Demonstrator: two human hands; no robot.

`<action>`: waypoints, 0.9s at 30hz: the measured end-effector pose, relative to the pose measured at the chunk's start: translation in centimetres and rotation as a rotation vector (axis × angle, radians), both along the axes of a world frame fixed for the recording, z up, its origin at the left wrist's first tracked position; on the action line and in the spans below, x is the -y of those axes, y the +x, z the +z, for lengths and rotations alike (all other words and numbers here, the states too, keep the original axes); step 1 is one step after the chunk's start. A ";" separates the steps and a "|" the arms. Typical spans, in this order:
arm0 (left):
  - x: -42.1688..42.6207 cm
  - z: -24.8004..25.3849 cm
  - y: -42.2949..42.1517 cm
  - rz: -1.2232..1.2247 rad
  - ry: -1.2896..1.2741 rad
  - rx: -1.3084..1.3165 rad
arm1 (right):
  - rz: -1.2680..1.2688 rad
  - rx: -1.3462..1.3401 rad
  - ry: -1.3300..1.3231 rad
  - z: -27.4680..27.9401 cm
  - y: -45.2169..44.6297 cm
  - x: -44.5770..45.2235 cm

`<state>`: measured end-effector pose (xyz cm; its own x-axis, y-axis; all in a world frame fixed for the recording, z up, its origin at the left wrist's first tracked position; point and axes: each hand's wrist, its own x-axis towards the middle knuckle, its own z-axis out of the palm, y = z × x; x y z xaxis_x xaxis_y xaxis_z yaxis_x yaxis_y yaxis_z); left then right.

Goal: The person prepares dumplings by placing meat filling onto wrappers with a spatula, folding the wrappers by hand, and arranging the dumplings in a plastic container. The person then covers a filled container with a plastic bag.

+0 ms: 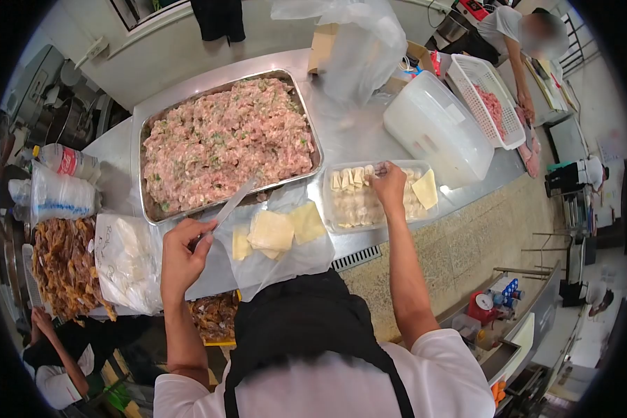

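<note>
My left hand [184, 254] is closed around the handle of a flat metal spatula [235, 200], its blade pointing at the near edge of a large metal tray [319, 150] of minced meat with green bits [226, 143]. Under and beside the blade, square yellowish dough wrappers [272, 231] lie on a plastic sheet [296, 261]. My right hand [390, 187] reaches into a clear plastic container [329, 219] holding rows of folded dumplings [355, 205]. Its fingers pinch a dumpling at the end of the back row, mostly hidden by the fingertips. One loose wrapper [425, 189] leans at the container's right end.
A white plastic bin [439, 129] and a white basket [505, 136] with meat stand at right, where another person's hand [526, 108] works. At left are a bagged white stack [125, 261], browned meat pieces [66, 261] and a bottle [70, 161]. A plastic bag [362, 52] stands behind.
</note>
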<state>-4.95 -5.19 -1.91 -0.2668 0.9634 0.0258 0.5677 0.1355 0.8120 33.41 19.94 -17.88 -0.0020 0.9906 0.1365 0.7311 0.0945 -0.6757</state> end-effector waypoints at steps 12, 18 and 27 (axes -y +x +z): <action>1.6 -0.9 -1.0 0.154 -0.060 -0.013 | 0.335 -0.080 0.012 6.8 -7.1 7.2; 1.7 -2.5 -0.9 0.180 -0.124 0.033 | 0.881 -0.108 0.054 2.1 -17.9 15.9; 2.6 -2.5 -4.7 0.245 -0.137 -0.149 | 0.864 -0.005 -0.063 0.5 -18.4 15.5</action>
<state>-9.70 -7.77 -4.41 -0.4941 0.8683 -0.0440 0.6159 0.3852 0.6872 14.97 4.49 -17.41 -0.7568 0.6483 0.0830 0.4177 0.5774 -0.7015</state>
